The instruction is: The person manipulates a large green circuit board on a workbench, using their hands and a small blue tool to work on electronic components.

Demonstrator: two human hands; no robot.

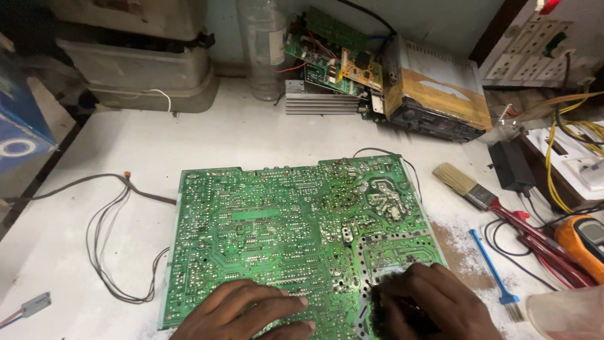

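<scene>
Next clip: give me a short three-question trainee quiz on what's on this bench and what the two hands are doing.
1. True or false: the large green circuit board lies solder side up on the white table.
2. Which tool lies right of the board? A) paintbrush with a red handle B) hammer C) scissors
3. Fill in: the left hand rests flat on the board's near edge, while the right hand presses on its near ____ corner.

Key:
1. True: solder joints and traces face up.
2. A: it lies beside the blue-handled brush and the orange multimeter.
3. right. What it grips, if anything, cannot be told.
</scene>
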